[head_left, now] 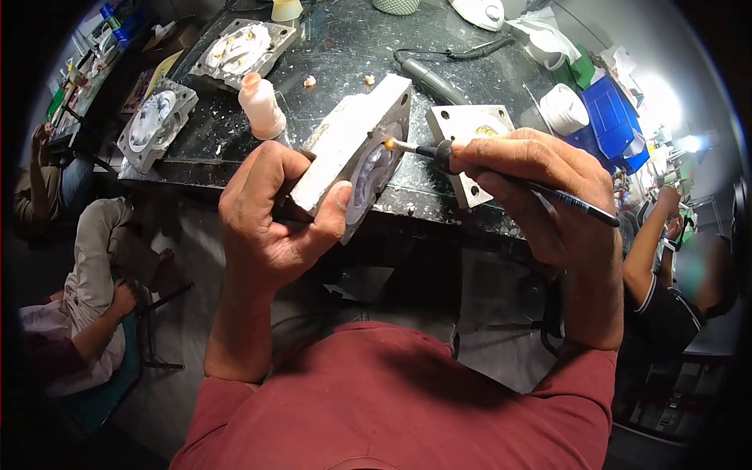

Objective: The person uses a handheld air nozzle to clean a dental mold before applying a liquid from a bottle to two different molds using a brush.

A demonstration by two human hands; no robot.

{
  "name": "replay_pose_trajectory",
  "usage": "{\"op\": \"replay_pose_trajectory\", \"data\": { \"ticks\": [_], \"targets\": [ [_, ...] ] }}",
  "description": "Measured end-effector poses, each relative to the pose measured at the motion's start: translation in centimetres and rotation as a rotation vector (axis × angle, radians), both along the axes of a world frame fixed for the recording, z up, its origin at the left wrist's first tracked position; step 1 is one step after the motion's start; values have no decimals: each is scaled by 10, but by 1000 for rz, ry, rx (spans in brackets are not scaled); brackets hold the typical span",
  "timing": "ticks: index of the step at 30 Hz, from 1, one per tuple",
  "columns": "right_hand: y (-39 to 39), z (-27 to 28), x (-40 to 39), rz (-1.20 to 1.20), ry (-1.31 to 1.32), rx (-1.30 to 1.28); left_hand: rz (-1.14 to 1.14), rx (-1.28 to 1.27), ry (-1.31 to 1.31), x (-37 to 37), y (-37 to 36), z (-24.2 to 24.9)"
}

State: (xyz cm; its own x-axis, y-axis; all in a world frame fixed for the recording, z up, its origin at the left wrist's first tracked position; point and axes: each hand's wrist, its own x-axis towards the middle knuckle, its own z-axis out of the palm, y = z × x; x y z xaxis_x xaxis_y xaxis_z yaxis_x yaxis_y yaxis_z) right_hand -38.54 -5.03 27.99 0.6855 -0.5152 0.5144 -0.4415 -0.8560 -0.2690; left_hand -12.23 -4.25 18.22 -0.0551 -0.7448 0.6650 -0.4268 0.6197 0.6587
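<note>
Cluttered black table [313, 74], bottle [262, 110] near left hand [274, 215]

Left hand [270, 219] — tilted mold [356, 149]; right hand [548, 188] — brush [423, 150].

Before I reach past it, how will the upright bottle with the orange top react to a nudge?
The bottle would probably tip with a high push, being taller than wide. Its round body suggests it could roll once down. The pale wall looks like plastic, so likely light unless full; I can't read the fill level.
</note>
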Motion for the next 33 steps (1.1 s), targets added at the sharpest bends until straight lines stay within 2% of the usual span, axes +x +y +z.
{"op": "replay_pose_trajectory", "data": {
  "ticks": [5, 14, 17, 22, 24, 32, 33],
  "targets": [
    [6, 1, 9, -20, -41, -8, -14, -39, -41, -2, 1, 3],
    [16, 1, 12, -51, 95, -77, -18, -54, -60, -7, 5, 6],
    [22, -6, 18, -3, 88, -213, -25, -72, -73, -9, 5, 7],
    [32, -4, 18, 23, 70, -181, 16, -8, -73, -6, 6, 6],
    [23, -4, 12, -2, 129, -272, 4, -5, -58, -7, 4, 6],
    [21, -11, 7, 86, 40, -273, 2, -17, -54, -8, 6, 6],
    [25, -5, 7, 22, 85, -217, 17, 18, -46, -7, 6, 6]
  ]
}}
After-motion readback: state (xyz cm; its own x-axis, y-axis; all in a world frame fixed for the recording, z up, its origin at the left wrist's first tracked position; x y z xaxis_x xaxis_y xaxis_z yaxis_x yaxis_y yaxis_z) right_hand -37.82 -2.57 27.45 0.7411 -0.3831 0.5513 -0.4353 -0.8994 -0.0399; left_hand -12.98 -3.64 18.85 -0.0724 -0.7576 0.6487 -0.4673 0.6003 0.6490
